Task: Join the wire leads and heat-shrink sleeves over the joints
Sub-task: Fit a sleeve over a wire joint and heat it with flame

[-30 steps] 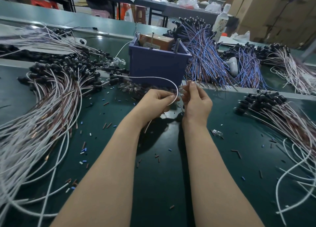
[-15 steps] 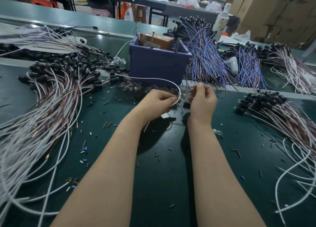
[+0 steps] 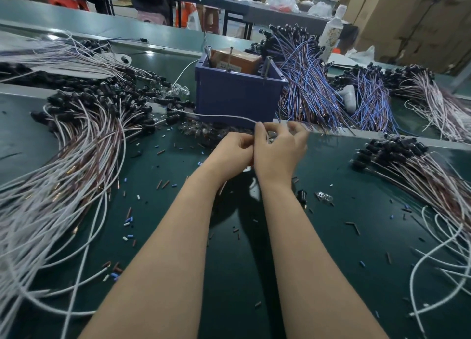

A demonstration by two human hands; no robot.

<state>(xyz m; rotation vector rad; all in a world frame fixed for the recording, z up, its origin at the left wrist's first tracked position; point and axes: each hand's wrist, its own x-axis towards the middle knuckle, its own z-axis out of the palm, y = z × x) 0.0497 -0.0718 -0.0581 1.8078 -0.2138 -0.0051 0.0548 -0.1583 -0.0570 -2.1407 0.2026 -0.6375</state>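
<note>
- The left hand [image 3: 233,150] and right hand [image 3: 280,151] touch, raised just before the blue bin [image 3: 237,101].
- The right hand pinches the white wire [image 3: 216,115], which stretches away leftward.
- The left fingers curl; their hold is hidden.

I see that the worktop [image 3: 331,300] is dark green and plain. The single wire [image 3: 216,116] is white. The bin [image 3: 237,96] is blue-violet, and the box [image 3: 234,58] in it is orange-brown. The left-edge bundle [image 3: 63,173] is white and brown with black ends. The far-edge bundle [image 3: 305,83] is blue and brown. The cut pieces [image 3: 128,220] are blue, white, brown and black.
</note>
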